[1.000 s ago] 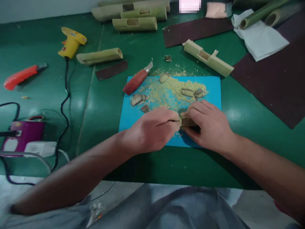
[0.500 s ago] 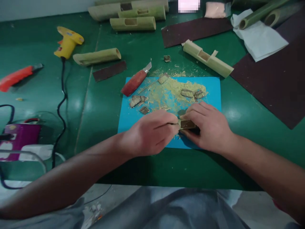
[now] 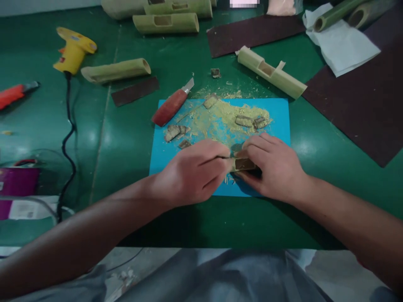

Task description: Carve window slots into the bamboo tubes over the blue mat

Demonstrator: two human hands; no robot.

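Bamboo piece [image 3: 244,164] could slip if the right hand [image 3: 273,167] loosens its pinch; left hand [image 3: 198,172] is fisted against one end, can't tell what's inside tbh.

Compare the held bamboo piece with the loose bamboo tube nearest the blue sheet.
The left hand and right hand hide both ends of the held bamboo piece; the loose bamboo tube shows both ends. The held bamboo piece lies roughly crosswise; the loose bamboo tube slants down to the right. Both show a cut opening.

No legible txt; print on wht adapter [image 3: 31,208] too blurry to read.
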